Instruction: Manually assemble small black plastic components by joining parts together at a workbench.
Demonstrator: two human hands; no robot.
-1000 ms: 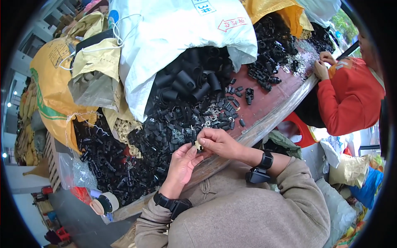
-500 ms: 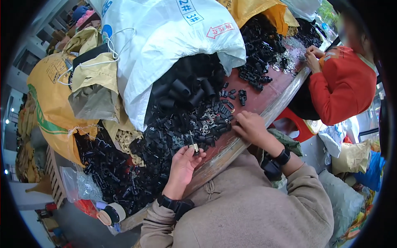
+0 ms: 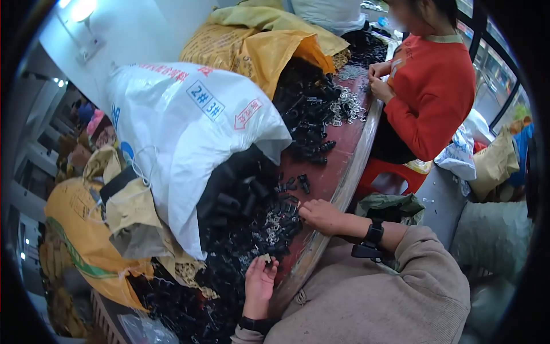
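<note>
My left hand (image 3: 260,286) pinches a small cream-coloured block-shaped part (image 3: 265,258) between thumb and fingers, just above the near edge of the parts pile. At the right-hand edge of the same pile is my right hand (image 3: 322,217), its fingertips drawn together. Whatever lies between them is too small to make out. Small black plastic parts (image 3: 229,281) and shiny metal rings (image 3: 274,228) are heaped beside both hands. Thicker black tubes (image 3: 229,202) spill from the mouth of a white woven sack (image 3: 166,149). A single black fitting (image 3: 303,183) lies apart on the red tabletop (image 3: 342,150).
The table's worn wooden edge (image 3: 349,186) runs along my body. A co-worker in a red sweater (image 3: 435,94) sits farther along, hands at a heap of metal rings (image 3: 346,108). Yellow sacks (image 3: 286,51) stand behind. A red stool (image 3: 395,171) and bags are to the right.
The view has swung, showing more of the wall and the co-worker. My left hand still holds the cream part. My right hand stays by the pile's edge, its fingertips now closer together.
</note>
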